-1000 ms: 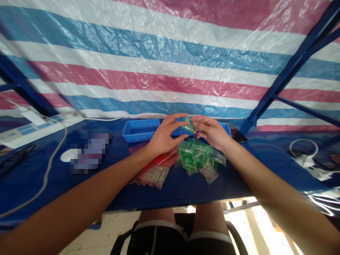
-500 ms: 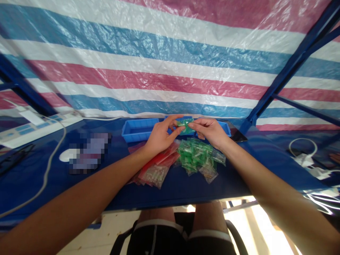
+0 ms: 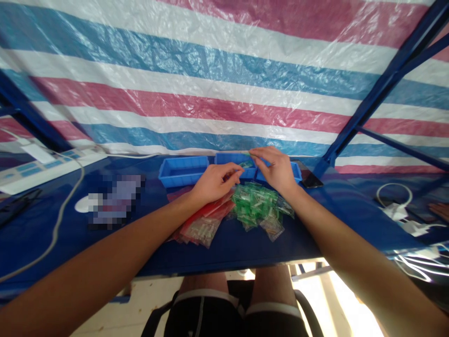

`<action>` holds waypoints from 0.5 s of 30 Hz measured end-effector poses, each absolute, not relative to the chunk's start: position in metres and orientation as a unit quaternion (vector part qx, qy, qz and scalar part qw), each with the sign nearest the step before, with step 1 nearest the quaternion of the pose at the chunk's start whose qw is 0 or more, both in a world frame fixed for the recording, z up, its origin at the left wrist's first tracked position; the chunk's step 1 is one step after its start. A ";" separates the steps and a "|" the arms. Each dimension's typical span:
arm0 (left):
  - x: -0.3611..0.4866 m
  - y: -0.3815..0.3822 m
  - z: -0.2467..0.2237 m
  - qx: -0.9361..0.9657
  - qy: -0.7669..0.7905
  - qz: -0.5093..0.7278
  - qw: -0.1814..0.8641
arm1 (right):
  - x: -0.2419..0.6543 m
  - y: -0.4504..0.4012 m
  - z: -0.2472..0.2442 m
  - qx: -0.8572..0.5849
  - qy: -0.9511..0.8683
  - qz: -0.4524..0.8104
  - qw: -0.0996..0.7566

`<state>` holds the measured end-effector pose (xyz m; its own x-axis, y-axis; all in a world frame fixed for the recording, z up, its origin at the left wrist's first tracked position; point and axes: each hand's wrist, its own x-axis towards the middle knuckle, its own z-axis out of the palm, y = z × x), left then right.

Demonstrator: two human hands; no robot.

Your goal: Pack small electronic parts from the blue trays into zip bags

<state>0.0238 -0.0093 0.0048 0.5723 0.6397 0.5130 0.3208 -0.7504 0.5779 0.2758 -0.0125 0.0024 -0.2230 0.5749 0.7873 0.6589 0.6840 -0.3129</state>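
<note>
My left hand (image 3: 218, 181) is closed, its thumb and fingers pressed together at the front edge of the middle blue bin (image 3: 224, 159). What lies between them, if anything, is too small to tell. My right hand (image 3: 278, 167) reaches over that bin with thumb and forefinger pinched by a small pale-green bit that I cannot make out. Below the fingertips, a clear green packet (image 3: 247, 164) shows inside the bin. Nearer me lie a heap of small green plastic packets (image 3: 255, 202) and, beside my left wrist, a fanned stack of red-tinted clear bags (image 3: 203, 224).
Another blue bin (image 3: 182, 171) stands at the left, and a third (image 3: 296, 171) is partly behind my right hand. A dark phone (image 3: 310, 176) lies beyond it. A white cable (image 3: 59, 229) crosses the table's left side; a coiled white cable (image 3: 394, 194) lies right.
My hands have moved apart. The green packet held between them now shows lower, in the middle bin. My right hand has shifted up over the bin; my left has lowered slightly.
</note>
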 end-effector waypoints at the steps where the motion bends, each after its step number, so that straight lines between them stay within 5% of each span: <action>1: 0.024 -0.009 0.004 0.861 0.280 0.364 0.218 | 0.275 -0.010 0.001 -0.393 -0.803 -0.050 0.445; 7: 0.024 -0.006 0.002 0.868 0.276 0.351 0.217 | 0.274 -0.003 -0.005 -0.403 -0.869 -0.060 0.279; 15: 0.025 -0.007 0.004 0.868 0.269 0.358 0.216 | 0.271 -0.012 -0.005 -0.379 -0.874 -0.035 0.301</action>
